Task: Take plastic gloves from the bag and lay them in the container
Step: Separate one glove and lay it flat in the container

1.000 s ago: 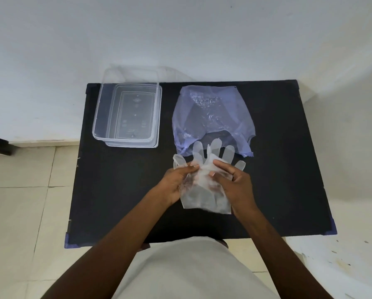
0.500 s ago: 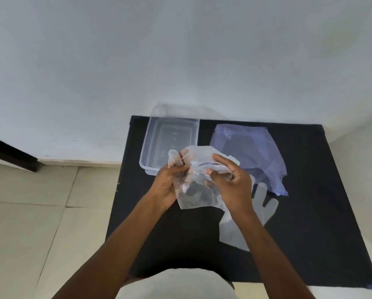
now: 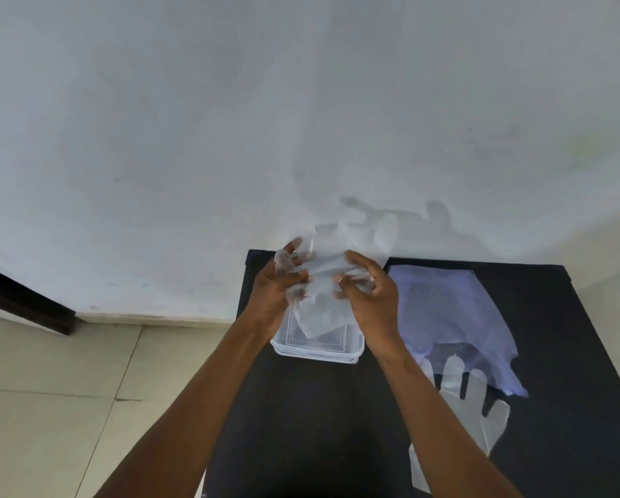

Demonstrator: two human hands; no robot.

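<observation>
Both hands, the left hand (image 3: pixel 276 292) and right hand (image 3: pixel 373 303), have carried the thin clear plastic glove (image 3: pixel 323 282), each grip pinched shut on it, from mid-bench to above the clear rectangular plastic container (image 3: pixel 317 350) by the black bench's (image 3: pixel 301 425) far-left corner, ready for lowering in.

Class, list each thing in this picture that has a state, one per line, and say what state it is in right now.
Held glove: crumpled, lifted above the container, in the grip of both hands.
Left hand: closed on the held glove.
Right hand: closed on the held glove.
Container: open, no lid on, on the table.
Bag: lying flat on the table.
Second glove: flat on the table, untouched.
</observation>
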